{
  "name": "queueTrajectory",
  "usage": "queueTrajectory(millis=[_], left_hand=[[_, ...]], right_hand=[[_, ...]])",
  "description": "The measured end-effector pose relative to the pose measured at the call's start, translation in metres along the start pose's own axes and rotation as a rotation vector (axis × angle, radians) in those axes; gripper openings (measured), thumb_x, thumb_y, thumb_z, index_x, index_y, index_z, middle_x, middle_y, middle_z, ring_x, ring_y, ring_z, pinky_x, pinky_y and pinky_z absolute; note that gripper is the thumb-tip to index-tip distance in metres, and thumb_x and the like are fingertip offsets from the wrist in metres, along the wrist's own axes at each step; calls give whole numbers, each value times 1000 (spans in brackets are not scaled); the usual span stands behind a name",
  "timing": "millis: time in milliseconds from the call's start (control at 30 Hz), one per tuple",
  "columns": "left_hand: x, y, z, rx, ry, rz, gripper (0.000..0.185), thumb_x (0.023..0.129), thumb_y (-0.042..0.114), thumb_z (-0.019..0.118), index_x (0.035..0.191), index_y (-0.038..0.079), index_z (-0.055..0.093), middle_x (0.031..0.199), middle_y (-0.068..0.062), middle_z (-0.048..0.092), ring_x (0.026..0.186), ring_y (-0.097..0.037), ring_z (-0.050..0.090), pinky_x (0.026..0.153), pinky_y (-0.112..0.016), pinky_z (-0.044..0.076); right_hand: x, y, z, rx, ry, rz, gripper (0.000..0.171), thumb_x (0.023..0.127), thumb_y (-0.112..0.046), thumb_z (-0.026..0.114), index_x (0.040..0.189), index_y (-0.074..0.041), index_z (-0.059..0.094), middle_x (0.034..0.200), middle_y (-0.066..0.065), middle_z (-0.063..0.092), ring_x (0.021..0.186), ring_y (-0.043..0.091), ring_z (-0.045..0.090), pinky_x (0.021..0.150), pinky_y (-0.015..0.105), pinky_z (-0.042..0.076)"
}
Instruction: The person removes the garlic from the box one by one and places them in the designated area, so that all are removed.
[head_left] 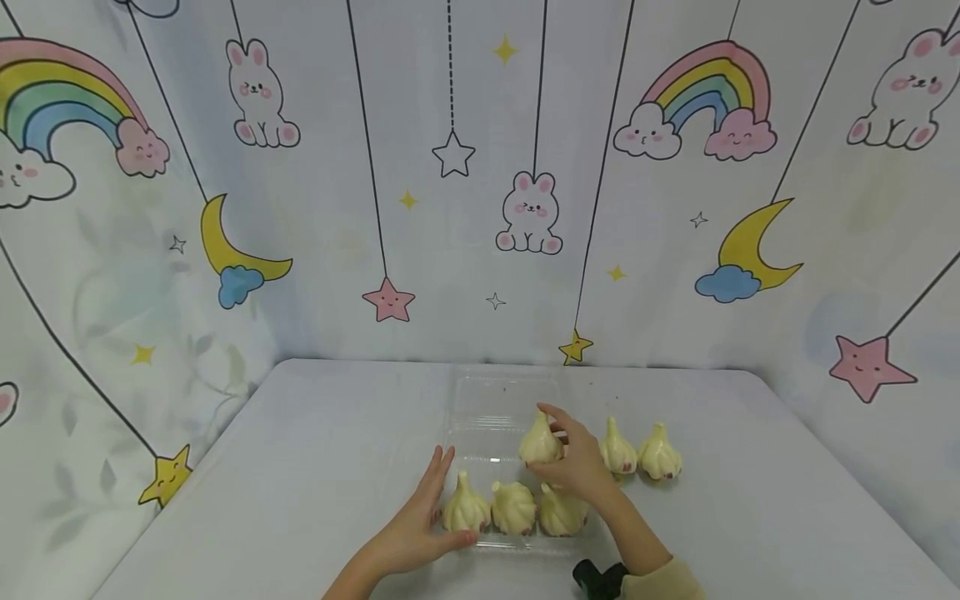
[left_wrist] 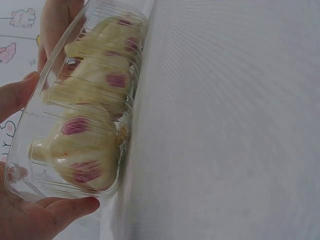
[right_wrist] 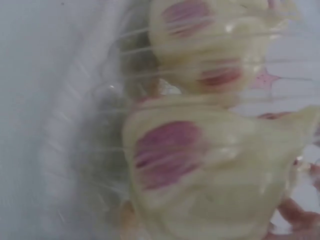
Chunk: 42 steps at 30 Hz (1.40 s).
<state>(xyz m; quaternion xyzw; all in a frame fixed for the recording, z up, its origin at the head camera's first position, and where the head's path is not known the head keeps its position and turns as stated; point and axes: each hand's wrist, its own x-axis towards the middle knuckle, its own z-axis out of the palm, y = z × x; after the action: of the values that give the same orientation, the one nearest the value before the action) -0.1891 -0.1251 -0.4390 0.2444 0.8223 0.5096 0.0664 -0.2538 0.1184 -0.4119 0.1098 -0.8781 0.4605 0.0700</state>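
Note:
In the head view my right hand (head_left: 576, 458) pinches a garlic bulb (head_left: 540, 440) between thumb and fingers, stem upward, over the back part of a clear plastic box (head_left: 525, 546). Three more bulbs stand in a row along the box's front: a left one (head_left: 467, 504), a middle one (head_left: 513, 508) and a right one (head_left: 562, 512). My left hand (head_left: 420, 521) spreads round the box's left front corner, fingers straight, thumb at the front rim. Purple-patched bulbs (left_wrist: 82, 150) show through the clear wall in the left wrist view, and bulbs (right_wrist: 200, 165) fill the right wrist view.
Right of the box, two garlic bulbs (head_left: 660, 454) stand side by side on the white tabletop (head_left: 337, 442). The clear lid (head_left: 502, 404) lies opened back behind the box. A black device (head_left: 597, 577) sits at my right wrist. Cartoon-printed cloth (head_left: 465, 233) surrounds the table.

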Motion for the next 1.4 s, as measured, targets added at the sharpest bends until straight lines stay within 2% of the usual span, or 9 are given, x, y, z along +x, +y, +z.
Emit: queueTrajectory(millis=[400, 667, 1033, 1267, 1400], left_hand=[[0, -1, 1, 20, 1, 5, 93, 76, 31, 63, 136, 26, -9, 137, -18, -20, 121, -47, 0, 82, -56, 34], [0, -3, 0, 25, -2, 6, 94, 76, 32, 63, 136, 26, -9, 137, -17, -20, 121, -46, 1, 82, -56, 34], [0, -3, 1, 28, 4, -1, 94, 75, 32, 63, 136, 25, -8, 137, -18, -19, 120, -48, 3, 82, -56, 35], [-1, -4, 1, 29, 3, -7, 94, 76, 32, 63, 136, 27, -9, 138, -16, -20, 121, -47, 2, 82, -56, 34], [-1, -4, 1, 32, 3, -6, 94, 76, 31, 63, 135, 27, -9, 138, -17, -20, 121, -46, 2, 82, -55, 35]], right_hand=[[-7, -3, -23, 16, 28, -47, 80, 57, -15, 79, 126, -25, 39, 105, 12, 50, 93, 26, 51, 62, 29, 49], [-11, 3, -39, 20, 29, -39, 80, 58, -18, 78, 125, -31, 37, 107, 10, 48, 94, 25, 49, 63, 27, 48], [-17, 8, -57, -37, 72, -57, 77, 59, -22, 78, 125, -29, 38, 107, 11, 49, 94, 26, 51, 62, 27, 49], [-20, 11, -69, -53, 91, -61, 77, 60, -22, 77, 127, -23, 37, 108, 15, 48, 95, 30, 49, 63, 33, 50], [-21, 15, -77, -69, 97, -61, 79, 60, -23, 77, 128, -23, 36, 108, 14, 48, 95, 29, 49, 65, 33, 50]])
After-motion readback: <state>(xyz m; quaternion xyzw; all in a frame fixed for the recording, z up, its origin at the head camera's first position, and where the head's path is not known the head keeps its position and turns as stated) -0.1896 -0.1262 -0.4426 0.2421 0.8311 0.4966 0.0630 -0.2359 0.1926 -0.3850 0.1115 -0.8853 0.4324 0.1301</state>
